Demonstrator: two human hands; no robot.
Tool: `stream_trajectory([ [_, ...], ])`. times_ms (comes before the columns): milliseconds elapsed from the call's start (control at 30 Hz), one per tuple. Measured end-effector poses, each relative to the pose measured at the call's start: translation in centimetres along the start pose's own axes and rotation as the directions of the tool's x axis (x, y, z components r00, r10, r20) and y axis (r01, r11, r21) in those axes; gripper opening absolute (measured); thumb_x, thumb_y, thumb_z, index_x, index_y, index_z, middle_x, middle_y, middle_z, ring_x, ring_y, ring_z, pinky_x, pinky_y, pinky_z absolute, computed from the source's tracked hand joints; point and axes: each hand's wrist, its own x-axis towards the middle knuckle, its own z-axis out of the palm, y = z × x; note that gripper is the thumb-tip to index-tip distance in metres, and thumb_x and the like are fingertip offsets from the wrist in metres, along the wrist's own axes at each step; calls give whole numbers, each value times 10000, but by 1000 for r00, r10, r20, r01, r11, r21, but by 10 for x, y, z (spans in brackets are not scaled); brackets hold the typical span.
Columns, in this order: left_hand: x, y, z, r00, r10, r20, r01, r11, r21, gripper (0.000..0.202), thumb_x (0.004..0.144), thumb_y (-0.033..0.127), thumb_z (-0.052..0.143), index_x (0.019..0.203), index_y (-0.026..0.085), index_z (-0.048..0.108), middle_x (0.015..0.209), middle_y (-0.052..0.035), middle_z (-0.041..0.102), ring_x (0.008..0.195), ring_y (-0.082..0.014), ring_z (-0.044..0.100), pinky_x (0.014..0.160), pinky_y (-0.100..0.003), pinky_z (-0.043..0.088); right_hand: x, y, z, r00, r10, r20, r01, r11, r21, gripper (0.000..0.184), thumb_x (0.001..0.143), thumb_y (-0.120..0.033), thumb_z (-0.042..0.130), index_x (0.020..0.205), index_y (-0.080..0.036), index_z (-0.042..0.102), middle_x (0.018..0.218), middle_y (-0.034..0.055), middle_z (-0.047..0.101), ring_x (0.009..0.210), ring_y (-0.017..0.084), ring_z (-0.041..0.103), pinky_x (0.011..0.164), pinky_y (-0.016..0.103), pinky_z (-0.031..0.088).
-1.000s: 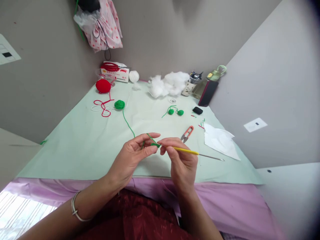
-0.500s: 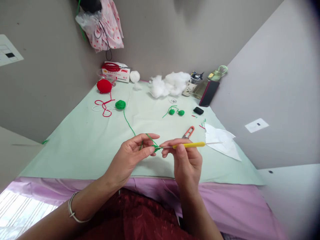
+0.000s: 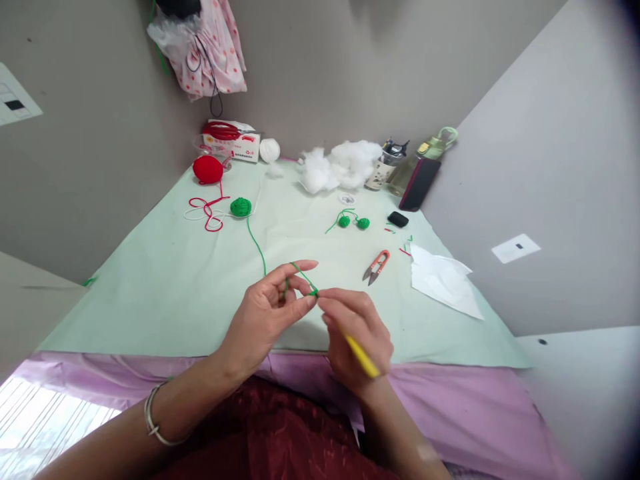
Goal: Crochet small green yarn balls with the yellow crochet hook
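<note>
My left hand (image 3: 267, 313) pinches a tiny green crochet piece (image 3: 313, 292) between thumb and finger, with green yarn (image 3: 257, 243) looped over its index finger and running back to a small green yarn ball (image 3: 241, 207). My right hand (image 3: 356, 330) is closed around a yellow-handled crochet hook (image 3: 363, 357). The hook's tip meets the green piece, and its handle points down towards me. Both hands hover above the near part of the pale green tablecloth (image 3: 165, 287).
Orange thread snips (image 3: 376, 265) and white paper (image 3: 443, 280) lie to the right. Two small green crocheted balls (image 3: 353, 222), a red yarn ball (image 3: 207, 169), loose red yarn (image 3: 207, 212), white stuffing (image 3: 337, 167), a dark phone (image 3: 419, 185) and a bottle (image 3: 435, 148) sit further back. Walls close in on both sides.
My right hand has turned the hook: its handle pointed out to the right before and now slants down towards me. The left hand has stayed almost still with the green piece.
</note>
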Motion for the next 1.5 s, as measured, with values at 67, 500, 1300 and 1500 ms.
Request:
stream_trajectory([
  [67,0,2,1,990,-122,76,133,980,-149,426,841,314,842,1253,250,752,739,52,536,569,-52,359,539,-187,343,-2,0,2,999,-48,-13,47,995,-93,346,965,-72,620,1222,-272,738,1132,83,751,1025,211,734,804,340,620],
  [500,0,5,1,995,-89,46,94,990,-104,345,791,293,882,1128,262,818,831,19,633,568,-43,434,505,-186,352,13,-7,2,923,385,-8,-354,856,376,261,1009,-140,589,1111,-289,778,970,36,778,798,168,709,714,334,606],
  [1300,2,4,-5,996,-77,42,80,995,-66,286,816,285,854,1098,250,818,862,-2,692,862,-155,633,869,-280,477,14,2,-8,814,569,116,-487,560,671,214,1047,-307,560,1008,-223,752,925,53,798,737,177,735,682,351,623],
  [1500,0,4,-4,1000,19,2,-19,999,44,263,834,261,830,1096,269,814,879,8,658,903,-148,607,877,-262,486,8,-5,-13,930,366,38,-356,871,338,271,1043,-163,509,1142,-267,739,998,39,792,817,175,753,741,348,627],
])
